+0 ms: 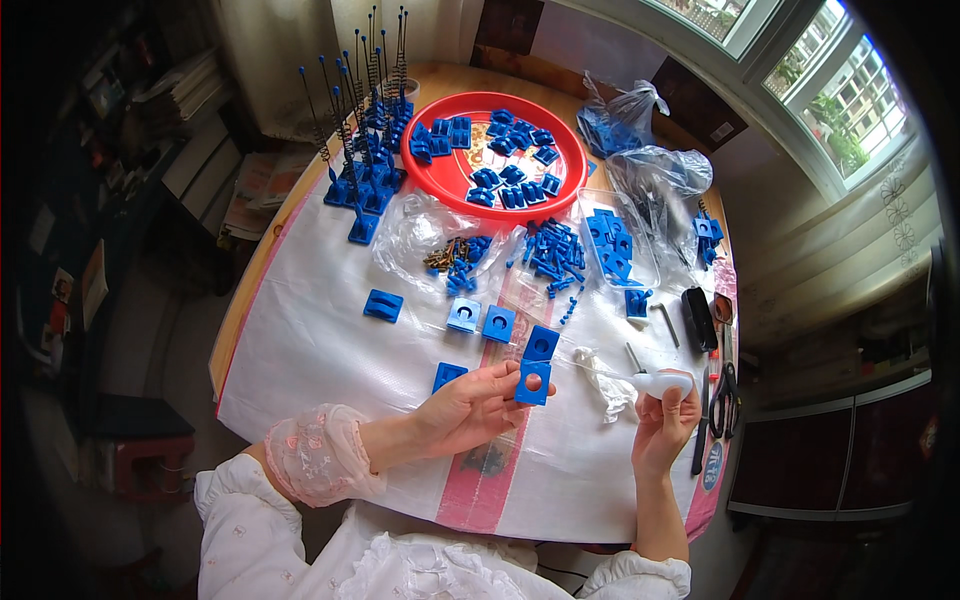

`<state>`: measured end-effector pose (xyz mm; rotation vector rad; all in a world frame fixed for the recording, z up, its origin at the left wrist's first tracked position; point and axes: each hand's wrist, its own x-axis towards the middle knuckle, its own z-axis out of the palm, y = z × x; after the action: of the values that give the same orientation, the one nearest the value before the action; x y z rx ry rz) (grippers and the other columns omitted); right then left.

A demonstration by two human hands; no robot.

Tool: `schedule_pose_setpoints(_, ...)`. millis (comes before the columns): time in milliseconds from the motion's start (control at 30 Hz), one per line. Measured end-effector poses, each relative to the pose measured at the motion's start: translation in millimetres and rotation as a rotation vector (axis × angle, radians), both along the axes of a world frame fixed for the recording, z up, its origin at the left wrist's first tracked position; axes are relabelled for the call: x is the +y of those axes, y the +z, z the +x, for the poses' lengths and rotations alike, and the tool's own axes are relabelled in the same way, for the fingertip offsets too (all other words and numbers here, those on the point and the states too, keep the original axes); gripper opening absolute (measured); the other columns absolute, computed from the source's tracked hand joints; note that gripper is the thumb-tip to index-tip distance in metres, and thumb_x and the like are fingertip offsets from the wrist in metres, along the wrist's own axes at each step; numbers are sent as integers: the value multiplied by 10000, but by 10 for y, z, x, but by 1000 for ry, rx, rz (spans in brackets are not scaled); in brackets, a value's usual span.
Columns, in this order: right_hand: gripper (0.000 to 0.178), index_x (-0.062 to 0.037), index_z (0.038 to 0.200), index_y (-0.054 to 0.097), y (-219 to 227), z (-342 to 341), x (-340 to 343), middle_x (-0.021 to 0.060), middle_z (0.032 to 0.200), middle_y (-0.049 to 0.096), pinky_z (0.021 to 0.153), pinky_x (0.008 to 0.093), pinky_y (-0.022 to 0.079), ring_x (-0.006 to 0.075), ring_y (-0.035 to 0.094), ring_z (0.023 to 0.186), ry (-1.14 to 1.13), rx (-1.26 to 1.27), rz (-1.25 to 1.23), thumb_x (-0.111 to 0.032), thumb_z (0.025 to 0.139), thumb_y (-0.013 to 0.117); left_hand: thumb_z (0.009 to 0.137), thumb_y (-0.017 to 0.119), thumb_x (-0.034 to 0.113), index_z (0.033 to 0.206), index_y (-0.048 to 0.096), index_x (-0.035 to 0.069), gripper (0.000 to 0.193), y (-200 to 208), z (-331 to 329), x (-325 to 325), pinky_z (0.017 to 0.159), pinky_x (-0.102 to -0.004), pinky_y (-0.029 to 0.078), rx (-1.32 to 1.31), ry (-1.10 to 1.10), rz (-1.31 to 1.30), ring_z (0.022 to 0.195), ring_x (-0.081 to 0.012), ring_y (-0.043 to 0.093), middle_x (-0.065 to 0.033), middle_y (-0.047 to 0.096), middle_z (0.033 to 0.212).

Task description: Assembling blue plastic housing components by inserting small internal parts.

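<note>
My left hand (462, 408) pinches a blue square plate with a round hole (523, 394) by its left edge, above the cloth. Just beyond it another blue square piece (541, 342) appears; whether the two touch I cannot tell. Closed around a small white squeeze bottle (658, 383) is my right hand (665, 425). From the bottle a thin pale nozzle seems to reach left toward the blue plate. Two blue square pieces, one paler (463, 316) and one darker (498, 323), lie farther off, with a curved blue piece (383, 305) to their left. Another blue piece (447, 375) sits beside my left hand.
A red tray (420, 172) holds several blue parts. Tall black springs on blue bases (365, 190) stand at far left. Plastic bags hold screws (455, 255) and blue pegs (553, 255). Crumpled tissue (603, 385), a metal rod (670, 325), a black case (697, 318) and scissors (728, 400) lie right.
</note>
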<state>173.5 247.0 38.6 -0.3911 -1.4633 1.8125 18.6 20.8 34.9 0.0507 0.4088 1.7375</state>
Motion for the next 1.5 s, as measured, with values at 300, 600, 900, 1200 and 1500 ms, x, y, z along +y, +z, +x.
schedule_pose_setpoints(300,314,15,973,596,7,1,-6,12,737,556,490,221,319,49,405,539,-6,3,-5,-286,935,677,999,566,220,1182,531,79,233,-24,3,2,858,-210,453,8,-8,-21,1026,-57,542,-119,560,1268)
schedule_pose_setpoints(600,309,12,969,598,-7,6,8,12,738,555,499,222,321,48,409,546,-6,-8,4,-284,933,679,1003,556,211,1173,527,77,219,-31,3,2,860,-212,451,5,-1,14,1031,-64,541,-130,558,1264)
schedule_pose_setpoints(900,299,11,966,597,-6,4,1,14,747,562,500,222,318,46,414,549,-3,-6,-4,-275,934,679,995,571,218,1202,521,74,258,-32,1,0,872,-212,458,15,-8,-10,1032,-66,554,-128,565,1279)
schedule_pose_setpoints(1200,312,15,968,597,9,-4,-9,9,725,552,498,221,311,45,405,544,-3,0,-9,-283,932,681,995,571,216,1208,521,78,258,-12,2,-1,878,-213,459,21,-10,-14,1028,-63,552,-125,563,1279)
schedule_pose_setpoints(1500,326,13,968,598,18,-10,-15,9,716,548,496,221,320,49,417,544,-13,-5,3,-301,932,680,998,567,218,1206,522,78,255,-36,3,4,857,-211,456,15,-6,-18,1040,-62,548,-126,563,1275)
